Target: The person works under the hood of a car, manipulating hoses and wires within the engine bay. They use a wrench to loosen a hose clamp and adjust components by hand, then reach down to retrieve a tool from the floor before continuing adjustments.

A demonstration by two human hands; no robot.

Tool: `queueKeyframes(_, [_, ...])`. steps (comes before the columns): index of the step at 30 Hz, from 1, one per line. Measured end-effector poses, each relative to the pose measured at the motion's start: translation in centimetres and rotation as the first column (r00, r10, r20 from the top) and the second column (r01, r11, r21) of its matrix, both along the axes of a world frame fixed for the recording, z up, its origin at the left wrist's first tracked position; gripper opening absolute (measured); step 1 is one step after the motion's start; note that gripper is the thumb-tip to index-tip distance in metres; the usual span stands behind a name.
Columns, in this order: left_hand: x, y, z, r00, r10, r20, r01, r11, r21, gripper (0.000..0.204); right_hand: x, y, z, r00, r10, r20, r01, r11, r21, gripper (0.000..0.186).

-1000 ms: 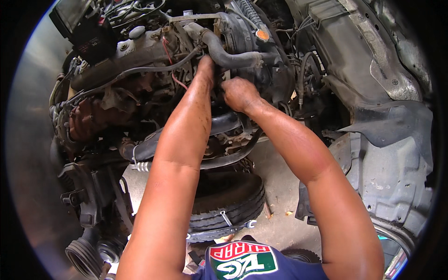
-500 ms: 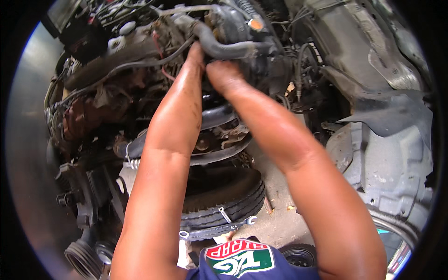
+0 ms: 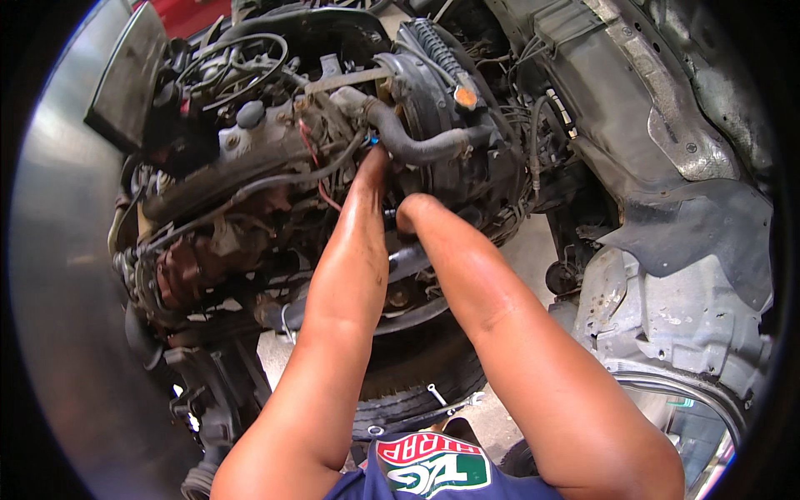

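Both my arms reach forward into a grimy engine bay. My left hand (image 3: 374, 169) goes in under a thick grey coolant hose (image 3: 423, 148), beside the engine block. Its fingers are hidden, and a small bright blue bit shows just past them. My right hand (image 3: 415, 208) bends down at the wrist into the gap below the hose, next to the black radiator fan shroud (image 3: 467, 177). Those fingers are out of sight too. What either hand touches or holds cannot be seen. A dark pipe (image 3: 407, 262) crosses beneath my wrists.
A tyre (image 3: 417, 379) lies below, with an open-ended wrench (image 3: 437, 395) and a longer wrench (image 3: 463, 404) on it. An orange cap (image 3: 465, 98) sits on the radiator top. Thin hoses and a pink wire (image 3: 308, 143) cross the engine. Grey body panels (image 3: 692, 308) stand at right.
The view has shifted, so the engine sits lower and more of its far side shows. My right hand has sunk deeper below the hose; my left stays under it.
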State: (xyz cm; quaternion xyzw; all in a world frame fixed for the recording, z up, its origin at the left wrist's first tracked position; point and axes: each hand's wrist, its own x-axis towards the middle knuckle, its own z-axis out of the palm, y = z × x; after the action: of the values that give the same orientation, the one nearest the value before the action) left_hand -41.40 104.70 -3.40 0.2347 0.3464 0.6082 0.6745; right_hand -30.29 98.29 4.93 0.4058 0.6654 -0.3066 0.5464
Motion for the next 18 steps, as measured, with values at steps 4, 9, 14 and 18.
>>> queueKeyframes(4, [0.4,-1.6,2.5,0.999,0.022,0.027,-0.021,0.999,-0.044,0.051,0.8,-0.9,3.6,0.979,0.107,-0.173,-0.08,0.984,0.157,0.041])
queueKeyframes(9, [0.7,-3.8,6.5,0.994,0.065,0.087,-0.055,0.992,-0.109,0.053,3.5,-1.2,6.7,0.858,-0.196,-0.474,0.392,0.847,0.359,0.038])
queueKeyframes(14, [0.6,-4.5,6.7,0.995,0.064,0.082,-0.062,0.997,-0.036,0.048,6.7,-4.3,5.3,0.662,0.04,-0.749,0.474,0.752,0.459,0.036])
queueKeyframes(18, [0.3,-3.3,6.2,0.984,0.072,0.164,-0.07,0.997,-0.018,0.045,6.6,-3.5,5.3,0.656,0.26,-0.708,0.355,0.722,0.594,0.02])
